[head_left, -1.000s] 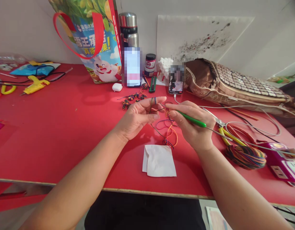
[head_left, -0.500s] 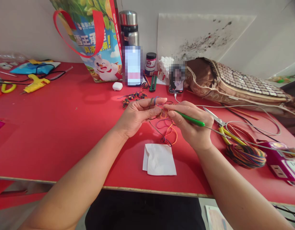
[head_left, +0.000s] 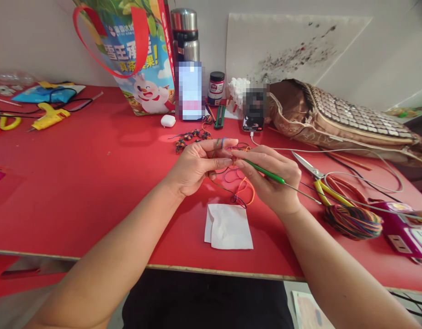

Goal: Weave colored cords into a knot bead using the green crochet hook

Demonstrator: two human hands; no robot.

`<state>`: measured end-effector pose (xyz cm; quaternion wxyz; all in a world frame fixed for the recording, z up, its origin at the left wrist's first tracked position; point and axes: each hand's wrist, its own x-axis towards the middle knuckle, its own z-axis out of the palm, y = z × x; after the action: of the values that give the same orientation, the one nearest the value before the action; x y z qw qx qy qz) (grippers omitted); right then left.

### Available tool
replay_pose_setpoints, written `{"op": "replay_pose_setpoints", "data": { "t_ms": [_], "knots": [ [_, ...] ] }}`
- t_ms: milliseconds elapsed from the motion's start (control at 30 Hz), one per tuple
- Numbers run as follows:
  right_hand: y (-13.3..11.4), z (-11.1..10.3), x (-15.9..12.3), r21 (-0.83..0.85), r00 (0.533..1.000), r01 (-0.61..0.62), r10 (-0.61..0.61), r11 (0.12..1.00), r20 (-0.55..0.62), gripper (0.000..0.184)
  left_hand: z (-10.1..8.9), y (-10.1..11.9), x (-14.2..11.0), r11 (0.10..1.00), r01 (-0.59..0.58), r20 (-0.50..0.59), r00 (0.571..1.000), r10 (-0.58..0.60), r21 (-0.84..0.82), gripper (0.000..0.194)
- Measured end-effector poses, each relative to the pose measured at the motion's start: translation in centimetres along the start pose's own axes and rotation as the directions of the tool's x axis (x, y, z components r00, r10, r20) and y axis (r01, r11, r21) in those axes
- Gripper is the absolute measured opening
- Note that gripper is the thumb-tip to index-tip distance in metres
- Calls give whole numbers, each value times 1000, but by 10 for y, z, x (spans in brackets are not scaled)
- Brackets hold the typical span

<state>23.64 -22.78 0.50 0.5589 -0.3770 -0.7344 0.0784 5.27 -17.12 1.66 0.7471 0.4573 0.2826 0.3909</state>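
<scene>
My right hand [head_left: 274, 176] grips a crochet hook [head_left: 265, 172] by its green handle, with the metal shaft sticking out toward the lower right. The hook's working tip reaches my left hand [head_left: 200, 167], whose thumb and fingers pinch multicoloured yarn [head_left: 244, 185]. A strand loops round the left index finger, blue near the tip and olive lower down. Loose orange, pink and dark strands hang in curls between both hands. What the stitches look like at the fingertips is too small to make out. Below lies a folded white tissue [head_left: 229, 227].
A crocheted multicoloured strip [head_left: 193, 135] lies behind my hands, near a green cutter [head_left: 219, 117]. To the right are scissors [head_left: 308, 167], a yarn ball [head_left: 353, 221] and a purple power strip [head_left: 403, 228]. A phone [head_left: 253, 114] leans at the back; a glue gun [head_left: 49, 117] lies left.
My right hand has shifted slightly left and the crochet hook has turned, its rear end pointing lower. The left thumb has straightened a little along the yarn.
</scene>
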Motion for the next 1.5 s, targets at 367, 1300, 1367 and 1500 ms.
{"op": "replay_pose_setpoints", "data": {
  "t_ms": [367,1300,1367,1500],
  "knots": [
    [3,2,-2,2,1000,2,-2,1000,-25,20,3,1,-3,929,-233,11,971,240,287,34],
    [3,6,-5,-64,999,-5,2,998,-43,19,5,-2,-3,996,-84,-15,996,84,5,29],
    [3,7,-5,-77,999,-14,10,997,-49,18,4,-2,-2,996,-87,-22,996,87,-15,25],
    [4,9,-6,-82,998,-18,13,996,-67,17,5,-5,-1,997,-74,-12,997,74,7,31]
  ]
}}
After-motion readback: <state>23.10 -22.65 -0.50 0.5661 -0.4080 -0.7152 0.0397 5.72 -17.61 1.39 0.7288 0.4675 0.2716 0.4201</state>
